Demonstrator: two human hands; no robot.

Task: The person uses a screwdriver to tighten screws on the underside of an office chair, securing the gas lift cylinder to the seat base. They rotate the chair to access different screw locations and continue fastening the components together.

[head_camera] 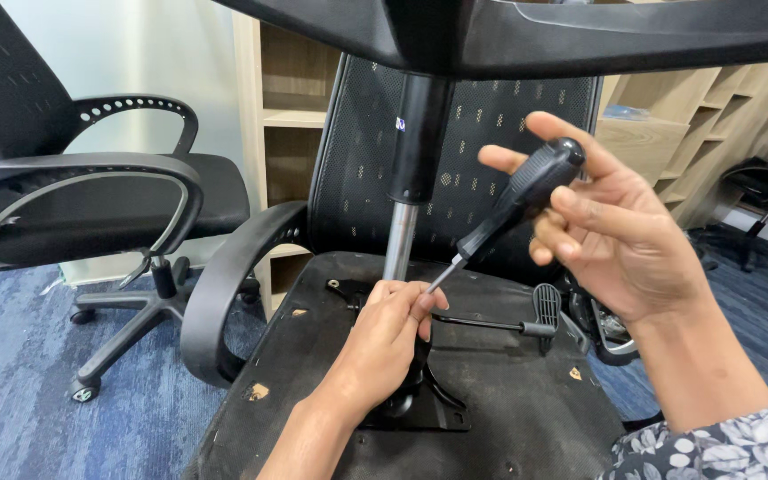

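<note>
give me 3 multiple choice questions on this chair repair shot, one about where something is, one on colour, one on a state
1. Where does the tip of the screwdriver point?
A. at the left hand's fingers, beside the metal column
B. at the shelf
C. at the carpet

2. What colour is the screwdriver's handle?
A. red
B. black
C. yellow

3. How does the near chair lie?
A. upright on its wheels
B. folded flat
C. turned over, seat underside up

Answers:
1. A, the shaft runs down from the right hand to the left hand, which rests at the foot of the metal column.
2. B, the handle gripped in the right hand is black.
3. C, the seat underside faces up with the column rising from it to the star base overhead.
</note>
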